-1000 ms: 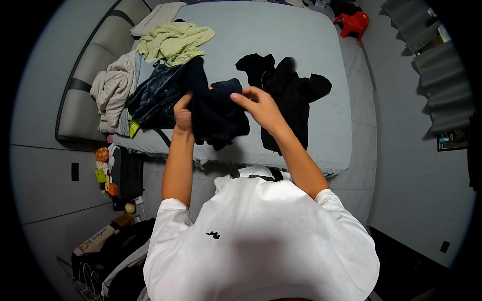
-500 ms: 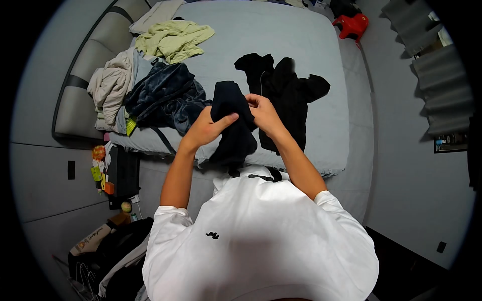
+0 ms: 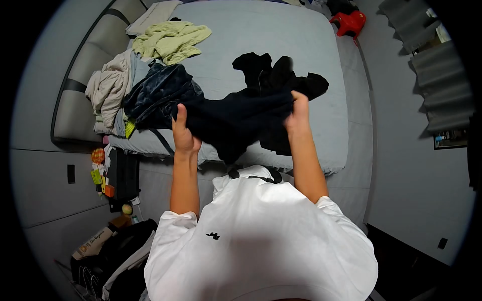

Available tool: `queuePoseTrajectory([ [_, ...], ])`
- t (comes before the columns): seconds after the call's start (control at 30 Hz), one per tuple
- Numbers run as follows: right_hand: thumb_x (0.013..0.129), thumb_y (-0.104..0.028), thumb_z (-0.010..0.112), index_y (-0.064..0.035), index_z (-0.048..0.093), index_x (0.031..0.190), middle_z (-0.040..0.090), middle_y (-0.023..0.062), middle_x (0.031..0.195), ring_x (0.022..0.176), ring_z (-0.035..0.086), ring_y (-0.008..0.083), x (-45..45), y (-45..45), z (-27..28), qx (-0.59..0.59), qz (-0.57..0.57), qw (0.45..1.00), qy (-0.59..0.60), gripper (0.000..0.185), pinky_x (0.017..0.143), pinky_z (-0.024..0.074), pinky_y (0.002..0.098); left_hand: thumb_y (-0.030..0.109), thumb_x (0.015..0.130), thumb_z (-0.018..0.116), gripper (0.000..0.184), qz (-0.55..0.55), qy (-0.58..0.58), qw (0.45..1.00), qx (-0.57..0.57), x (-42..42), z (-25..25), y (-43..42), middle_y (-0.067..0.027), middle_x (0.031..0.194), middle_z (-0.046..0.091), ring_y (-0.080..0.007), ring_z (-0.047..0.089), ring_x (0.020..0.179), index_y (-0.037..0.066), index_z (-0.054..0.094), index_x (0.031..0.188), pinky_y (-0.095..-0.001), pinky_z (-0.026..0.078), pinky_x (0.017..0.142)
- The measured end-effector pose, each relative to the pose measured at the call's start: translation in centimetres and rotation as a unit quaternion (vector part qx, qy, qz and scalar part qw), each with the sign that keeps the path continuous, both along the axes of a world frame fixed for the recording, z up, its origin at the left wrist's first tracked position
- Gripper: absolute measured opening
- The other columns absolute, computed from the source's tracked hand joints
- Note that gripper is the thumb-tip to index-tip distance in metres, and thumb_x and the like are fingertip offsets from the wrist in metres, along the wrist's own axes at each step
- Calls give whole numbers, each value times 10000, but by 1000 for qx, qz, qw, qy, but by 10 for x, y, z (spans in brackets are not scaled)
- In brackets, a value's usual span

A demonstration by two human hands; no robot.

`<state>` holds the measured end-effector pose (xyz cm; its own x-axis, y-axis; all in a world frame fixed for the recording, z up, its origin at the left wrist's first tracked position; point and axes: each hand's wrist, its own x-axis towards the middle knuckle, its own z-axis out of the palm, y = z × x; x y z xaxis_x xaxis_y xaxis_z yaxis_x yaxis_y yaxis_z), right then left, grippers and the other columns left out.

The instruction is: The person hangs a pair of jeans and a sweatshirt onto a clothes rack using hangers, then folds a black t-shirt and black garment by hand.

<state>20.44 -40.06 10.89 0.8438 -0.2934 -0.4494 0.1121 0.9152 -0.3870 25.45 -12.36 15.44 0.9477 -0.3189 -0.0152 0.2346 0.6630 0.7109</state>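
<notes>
A dark navy, nearly black garment (image 3: 231, 118) is stretched sideways between my hands above the near edge of the bed; its exact kind cannot be made out. My left hand (image 3: 185, 133) grips its left end, thumb pointing up. At the opposite end, my right hand (image 3: 297, 113) is closed on the cloth, with its fingers partly hidden. Behind the held garment, a black hooded jacket (image 3: 281, 75) lies spread on the bed with its sleeves out. The held cloth covers part of it.
The bed (image 3: 271, 25) has a light grey sheet. On its left lie a dark blue plush blanket (image 3: 160, 93), a beige bundle (image 3: 108, 83) and a pale green cloth (image 3: 173, 40). A black nightstand (image 3: 123, 173) stands at left; a red object (image 3: 349, 22) is far right.
My hands have moved apart, left hand leftward and right hand rightward. The dark garment, bunched and hanging before, is now pulled out wide between them.
</notes>
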Motion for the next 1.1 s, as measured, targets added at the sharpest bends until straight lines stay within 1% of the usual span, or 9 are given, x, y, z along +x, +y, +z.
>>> queuePoseTrajectory([
  [0.2,879,-215,486,-38,671,858,699,116,823,756,689,277,-5,-31,39,47,23,972,-231,258,778,582,412,544,1026,412,559,-384,43,922,-26,11,-58,9,-47,1032,668,-158,638,956,45,615,1175,-278,504,888],
  [0.27,873,-247,510,-25,680,868,725,141,899,819,711,290,-7,-33,56,17,-7,970,-243,279,806,584,408,393,1042,466,403,-214,-72,909,351,-10,-44,-7,41,874,616,-55,547,812,37,649,997,-197,438,741],
  [0.33,873,-262,527,-8,689,907,730,154,931,850,714,291,-14,-32,66,4,-4,955,-295,304,819,583,406,266,1008,550,273,-396,-171,809,400,6,-70,-3,29,858,611,-75,549,816,14,655,1005,-212,437,730],
  [0.5,839,-264,561,33,596,1019,668,113,875,789,663,233,-30,-19,90,-57,78,914,-395,349,770,562,336,234,915,639,342,-390,-262,684,558,-12,-88,-17,-110,694,622,-172,564,581,-64,613,1082,-357,484,566],
  [0.6,814,-270,576,50,551,1071,662,131,912,816,661,225,-31,-3,92,-61,115,908,-399,411,787,555,325,360,960,566,563,-450,-276,538,657,-11,-70,-47,-269,871,673,-229,677,805,-127,527,1240,-368,534,739],
  [0.63,798,-263,588,47,538,1070,653,130,915,813,655,219,-32,9,96,-57,106,917,-380,415,781,550,317,480,988,478,714,-442,-267,632,578,-10,-94,-51,-323,1175,637,-273,667,1052,-143,468,1335,-362,508,907],
  [0.73,773,-250,613,41,530,1073,638,119,906,794,642,208,-31,31,100,-69,119,934,-329,426,760,543,308,529,999,431,754,-439,-57,812,379,-15,-123,-73,-269,1365,548,-297,601,1201,-107,427,1405,-340,449,1024],
  [0.87,848,-230,550,12,654,964,708,142,919,881,702,269,-27,28,87,-1,126,929,-349,287,876,573,406,530,1017,367,727,-480,215,821,223,-11,-136,-80,-221,1400,525,-287,628,1174,-57,395,1444,-360,519,1006],
  [1.1,853,-238,549,13,670,938,713,129,877,802,701,275,-42,3,76,-12,1,950,-313,291,790,585,382,376,986,569,588,-486,256,823,146,-34,-102,-80,-171,1311,599,-210,636,1142,-46,479,1385,-313,529,971],
])
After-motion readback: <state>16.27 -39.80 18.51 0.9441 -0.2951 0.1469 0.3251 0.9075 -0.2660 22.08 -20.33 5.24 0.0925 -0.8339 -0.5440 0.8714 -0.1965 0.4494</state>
